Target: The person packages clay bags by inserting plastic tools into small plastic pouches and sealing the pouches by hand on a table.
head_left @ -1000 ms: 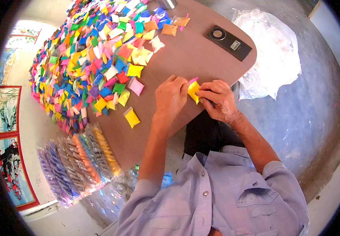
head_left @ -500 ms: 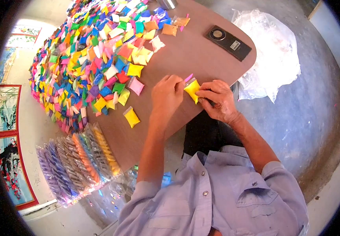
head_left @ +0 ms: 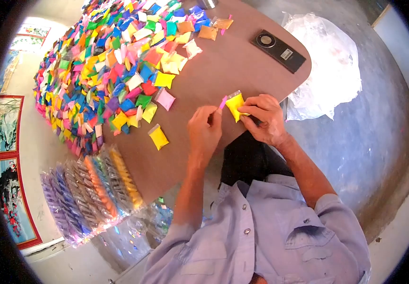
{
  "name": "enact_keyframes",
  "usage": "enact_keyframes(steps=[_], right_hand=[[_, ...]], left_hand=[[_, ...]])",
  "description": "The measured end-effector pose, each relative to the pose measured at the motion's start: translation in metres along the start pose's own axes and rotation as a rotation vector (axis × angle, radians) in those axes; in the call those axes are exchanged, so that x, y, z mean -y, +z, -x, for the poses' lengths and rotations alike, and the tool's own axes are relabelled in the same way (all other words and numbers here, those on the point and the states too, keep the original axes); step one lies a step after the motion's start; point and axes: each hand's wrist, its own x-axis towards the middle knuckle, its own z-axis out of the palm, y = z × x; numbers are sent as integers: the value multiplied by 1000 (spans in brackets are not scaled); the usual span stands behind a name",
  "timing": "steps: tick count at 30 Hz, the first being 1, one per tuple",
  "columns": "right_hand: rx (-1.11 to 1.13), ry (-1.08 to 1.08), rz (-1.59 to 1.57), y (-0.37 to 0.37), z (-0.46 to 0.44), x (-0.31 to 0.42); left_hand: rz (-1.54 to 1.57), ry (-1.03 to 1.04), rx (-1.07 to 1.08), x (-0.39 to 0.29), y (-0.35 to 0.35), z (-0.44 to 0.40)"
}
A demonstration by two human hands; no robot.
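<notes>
A small clear bag with yellow filling [head_left: 235,104] is pinched at its lower right edge by my right hand [head_left: 265,119], its clear top strip pointing away from me. Just left of the bag, my left hand [head_left: 205,131] is closed, with a thin pink stick [head_left: 223,102] standing out from its fingertips. The stick lies close to the bag's upper left edge; whether they touch I cannot tell. Another yellow bag [head_left: 158,137] lies alone on the brown table [head_left: 185,163], left of my left hand.
A big heap of small coloured bags [head_left: 100,71] covers the table's left side. A black scale [head_left: 278,49] lies near the far right end, with a metal cup [head_left: 207,4] farther back. Long wrapped bundles [head_left: 90,189] rest at the near left edge. White plastic sheeting [head_left: 325,66] is beyond the table's right end.
My left hand has come down slightly and the pink stick has shifted down and left from the bag's top. The yellow bag is turned more face-on. My right hand still grips it.
</notes>
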Motion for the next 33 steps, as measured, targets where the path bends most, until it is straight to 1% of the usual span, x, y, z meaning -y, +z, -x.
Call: enact_keyframes(steps=[2,4,6,8,9,12,14,17,18,20,24,27,29,30,32,33], right_hand=[[13,11,5,2,-1,0],[9,8,-3,2,-2,2],[-1,9,-3,2,-2,3],[6,8,25,1,-2,3],[5,5,28,0,-2,4],[33,46,22,-1,-4,6],[-27,72,-18,-1,-6,11],[9,47,-66,-3,-21,5],[11,46,-67,-2,-22,1],[152,68,-3,-1,-22,-6],[179,76,8,3,-22,-4],[152,88,50,4,-22,2],[90,34,93,6,-22,4],[89,35,97,7,-22,2],[86,7,82,10,-20,-3],[86,6,83,10,-20,-3]], left_hand=[[16,-5,2,-12,2,6],[-38,-20,62,-18,3,9],[-63,17,29,9,10,5],[-139,103,-63,21,9,-1],[-137,105,-65,20,7,-3],[-56,54,-40,10,0,-3],[58,-55,10,-5,-7,2],[80,-100,-14,-3,-10,9],[80,-101,-16,-3,-11,10],[70,-126,-32,-3,-15,14],[133,-155,-31,-22,-14,23],[117,-105,4,-12,-1,28],[118,-117,-31,3,6,28],[121,-115,-29,7,4,26],[14,-77,-65,15,-4,23],[21,-110,-70,18,-8,20]])
